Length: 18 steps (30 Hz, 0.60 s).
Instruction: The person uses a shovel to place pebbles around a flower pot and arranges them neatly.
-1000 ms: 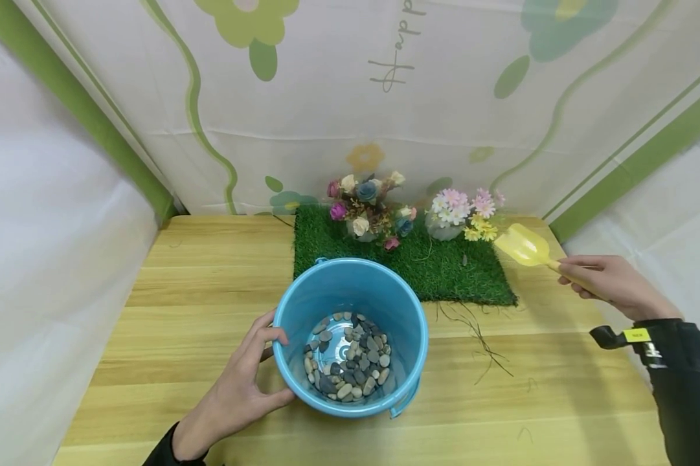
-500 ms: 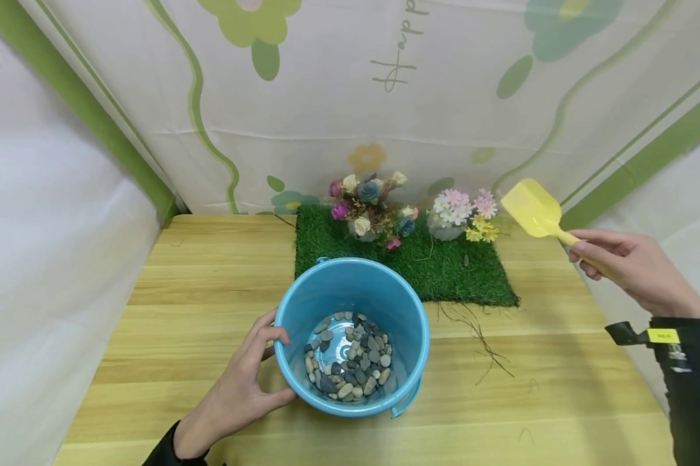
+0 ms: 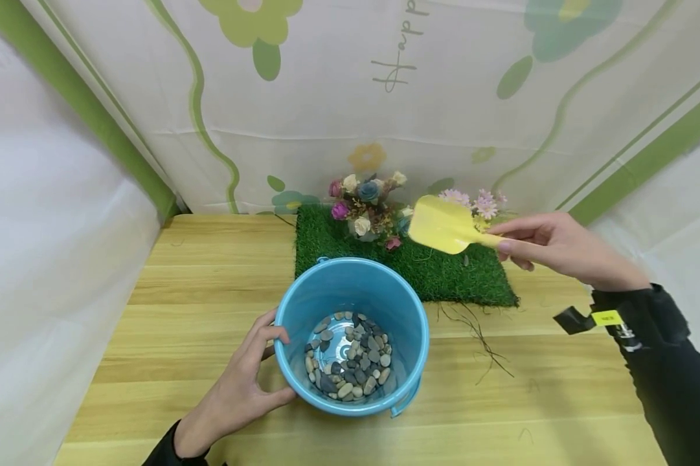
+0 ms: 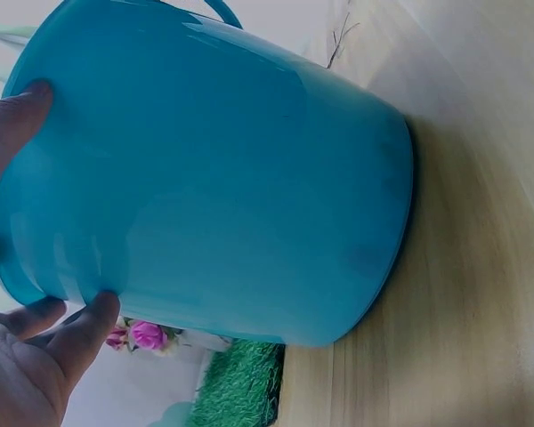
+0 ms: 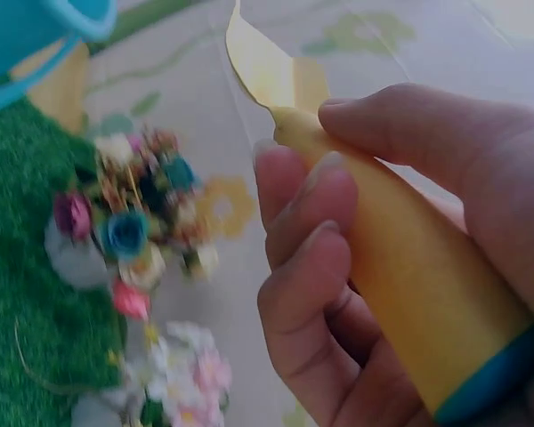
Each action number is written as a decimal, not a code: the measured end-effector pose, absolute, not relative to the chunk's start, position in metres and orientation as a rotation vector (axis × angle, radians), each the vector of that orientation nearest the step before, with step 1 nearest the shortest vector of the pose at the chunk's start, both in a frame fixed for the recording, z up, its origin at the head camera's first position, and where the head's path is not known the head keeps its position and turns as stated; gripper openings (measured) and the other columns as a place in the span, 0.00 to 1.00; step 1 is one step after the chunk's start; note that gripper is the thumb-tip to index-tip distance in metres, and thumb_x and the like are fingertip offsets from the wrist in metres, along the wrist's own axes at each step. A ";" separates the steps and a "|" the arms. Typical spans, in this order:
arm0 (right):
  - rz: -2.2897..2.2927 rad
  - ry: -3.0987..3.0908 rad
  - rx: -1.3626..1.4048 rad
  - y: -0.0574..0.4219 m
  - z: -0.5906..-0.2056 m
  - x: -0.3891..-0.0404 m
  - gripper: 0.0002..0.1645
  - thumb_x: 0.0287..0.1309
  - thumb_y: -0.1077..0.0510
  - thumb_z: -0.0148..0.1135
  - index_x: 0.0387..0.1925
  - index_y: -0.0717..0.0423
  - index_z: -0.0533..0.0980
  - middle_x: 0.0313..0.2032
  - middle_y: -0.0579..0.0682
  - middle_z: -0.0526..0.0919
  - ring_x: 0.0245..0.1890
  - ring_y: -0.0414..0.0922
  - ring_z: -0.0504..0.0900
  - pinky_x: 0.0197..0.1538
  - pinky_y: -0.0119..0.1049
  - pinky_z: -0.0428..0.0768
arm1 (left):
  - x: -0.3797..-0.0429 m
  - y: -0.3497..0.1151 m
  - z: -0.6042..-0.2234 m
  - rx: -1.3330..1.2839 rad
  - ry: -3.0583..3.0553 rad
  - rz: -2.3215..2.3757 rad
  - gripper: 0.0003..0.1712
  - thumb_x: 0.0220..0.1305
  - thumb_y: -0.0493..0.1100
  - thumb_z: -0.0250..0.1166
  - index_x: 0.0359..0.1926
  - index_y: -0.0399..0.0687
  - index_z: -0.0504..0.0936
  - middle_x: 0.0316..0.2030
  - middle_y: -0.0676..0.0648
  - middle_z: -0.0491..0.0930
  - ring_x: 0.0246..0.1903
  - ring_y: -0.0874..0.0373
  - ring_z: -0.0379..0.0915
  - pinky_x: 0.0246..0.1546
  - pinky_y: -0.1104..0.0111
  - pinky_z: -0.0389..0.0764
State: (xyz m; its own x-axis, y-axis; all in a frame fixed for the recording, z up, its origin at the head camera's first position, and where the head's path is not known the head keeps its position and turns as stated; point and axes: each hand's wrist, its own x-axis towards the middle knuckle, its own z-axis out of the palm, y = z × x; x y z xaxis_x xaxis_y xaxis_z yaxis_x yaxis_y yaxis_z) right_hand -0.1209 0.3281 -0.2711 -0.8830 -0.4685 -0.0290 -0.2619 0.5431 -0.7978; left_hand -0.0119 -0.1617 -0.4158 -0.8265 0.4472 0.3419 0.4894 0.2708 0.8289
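Note:
A blue plastic bucket [image 3: 414, 362] stands on the table, with grey, black and tan pebbles [image 3: 358, 362] on its bottom. My left hand [image 3: 239, 382] grips its left side, one fingertip hooked over the rim and the thumb lower against the outer wall. In the left wrist view the bucket's base [image 4: 387, 205] sits on the wood. My right hand [image 3: 550, 246] holds a yellow toy shovel [image 3: 443, 223] by its handle, raised over the right part of the grass mat. The blade points left and overlaps the flowers in the head view. In the right wrist view the fingers curl round the thick handle [image 5: 427, 276].
Behind the bucket lies a green artificial grass mat [image 3: 466, 285]. On it are a bunch of artificial roses [image 3: 361, 225] and pink daisies [image 3: 485, 205]. Dark loose strands [image 3: 484, 343] lie on the wooden table [image 3: 210, 278]. A printed curtain [image 3: 303, 110] hangs behind.
The shovel first rose with my right hand on the far right, its blade turning, then swung left over the mat. My left hand and the bucket have kept their place.

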 end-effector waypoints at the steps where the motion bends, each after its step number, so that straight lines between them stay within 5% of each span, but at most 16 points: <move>1: -1.222 2.536 -0.633 0.321 -0.269 -0.121 0.18 0.73 0.62 0.59 0.61 0.56 0.79 0.32 0.55 0.84 0.26 0.49 0.77 0.28 0.38 0.76 | -0.012 -0.162 -0.416 -0.913 -2.470 -1.639 0.39 0.47 0.33 0.82 0.54 0.44 0.66 0.74 0.41 0.54 0.68 0.35 0.59 0.52 0.53 0.82; 7: -1.090 2.476 -0.770 0.286 -0.265 -0.128 0.16 0.72 0.57 0.62 0.58 0.45 0.81 0.35 0.49 0.85 0.25 0.48 0.77 0.27 0.37 0.79 | -0.011 -0.161 -0.415 -0.925 -2.445 -1.642 0.39 0.47 0.32 0.82 0.54 0.44 0.66 0.75 0.41 0.54 0.68 0.34 0.59 0.51 0.52 0.83; 18: -1.019 2.280 -0.965 0.246 -0.274 -0.140 0.14 0.73 0.56 0.60 0.57 0.46 0.81 0.34 0.46 0.84 0.20 0.48 0.73 0.24 0.39 0.76 | -0.013 -0.161 -0.418 -0.938 -2.430 -1.623 0.41 0.44 0.31 0.83 0.55 0.44 0.66 0.74 0.39 0.54 0.66 0.33 0.61 0.49 0.51 0.84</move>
